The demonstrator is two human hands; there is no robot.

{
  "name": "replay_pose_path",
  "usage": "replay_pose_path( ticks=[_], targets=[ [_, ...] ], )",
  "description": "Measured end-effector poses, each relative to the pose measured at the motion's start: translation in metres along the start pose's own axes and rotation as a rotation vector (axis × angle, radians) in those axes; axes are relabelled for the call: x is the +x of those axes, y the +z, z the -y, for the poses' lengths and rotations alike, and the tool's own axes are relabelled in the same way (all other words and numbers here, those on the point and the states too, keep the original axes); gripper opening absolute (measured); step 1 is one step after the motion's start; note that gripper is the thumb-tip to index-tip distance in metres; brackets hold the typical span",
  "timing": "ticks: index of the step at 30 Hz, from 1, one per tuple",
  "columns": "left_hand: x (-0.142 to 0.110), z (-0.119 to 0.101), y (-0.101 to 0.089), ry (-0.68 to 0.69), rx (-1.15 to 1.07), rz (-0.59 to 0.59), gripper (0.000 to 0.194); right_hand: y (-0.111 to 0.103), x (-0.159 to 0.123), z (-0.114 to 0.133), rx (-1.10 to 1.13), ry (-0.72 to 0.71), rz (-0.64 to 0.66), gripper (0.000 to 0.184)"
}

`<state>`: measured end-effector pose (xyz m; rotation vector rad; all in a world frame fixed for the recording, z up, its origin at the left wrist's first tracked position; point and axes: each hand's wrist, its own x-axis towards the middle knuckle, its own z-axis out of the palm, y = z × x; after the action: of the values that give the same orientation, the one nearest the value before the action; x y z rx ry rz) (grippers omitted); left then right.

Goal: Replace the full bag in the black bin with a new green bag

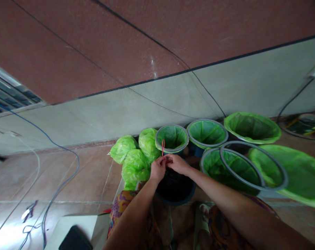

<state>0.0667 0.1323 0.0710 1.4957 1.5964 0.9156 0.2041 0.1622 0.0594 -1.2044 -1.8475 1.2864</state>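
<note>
My left hand (pixel 158 169) and my right hand (pixel 177 164) meet over a dark bin (pixel 175 200) on the floor in front of me. Fingers of both are pinched on a thin red string (pixel 163 145), whose loop stands up above them. Inside the bin, just below my hands, is black plastic (pixel 176 175); whether the string is joined to it I cannot tell. Behind my hands stands a bin with a green liner (pixel 172 133) and a grey rim. Tied green bags (pixel 136 165) are piled to the left.
More green-lined bins (pixel 208 132) stand along the wall to the right. A loose grey ring (pixel 284 178) leans over one of them. A green-lined basin (pixel 300 173) lies at far right. Cables (pixel 76 165) trail over the left floor, near a white box (pixel 76 220) with a dark object on top.
</note>
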Motion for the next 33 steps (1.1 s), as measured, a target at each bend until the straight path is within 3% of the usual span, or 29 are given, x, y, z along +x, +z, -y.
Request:
replay_pose_path(
  ticks=[4,8,14,19,25,30,33],
  targets=[
    [0.001,-0.001,0.003,-0.189,-0.1,-0.024,0.019,0.003,-0.001,-0.001,0.102,0.091,-0.019,0.044],
    [0.002,-0.002,0.005,-0.37,-0.22,-0.027,0.021,0.0,-0.005,0.011,-0.077,0.019,-0.07,0.041],
    [0.003,-0.001,0.003,-0.453,-0.227,-0.037,0.019,0.005,-0.016,0.025,-0.491,-0.186,-0.03,0.024],
    [0.006,0.0,0.001,-0.405,-0.154,-0.051,0.015,0.009,-0.015,0.016,-0.572,-0.097,-0.034,0.025],
    [0.008,-0.005,-0.008,-0.286,0.011,0.002,0.019,-0.003,-0.006,0.01,-0.353,0.073,0.059,0.019],
    [0.001,-0.011,-0.009,-0.073,0.319,0.016,0.015,-0.013,-0.007,0.015,0.054,0.324,0.25,0.012],
    [-0.002,-0.009,-0.006,-0.016,0.33,0.015,0.014,-0.018,-0.009,0.016,0.297,0.451,0.293,0.013]
  ],
)
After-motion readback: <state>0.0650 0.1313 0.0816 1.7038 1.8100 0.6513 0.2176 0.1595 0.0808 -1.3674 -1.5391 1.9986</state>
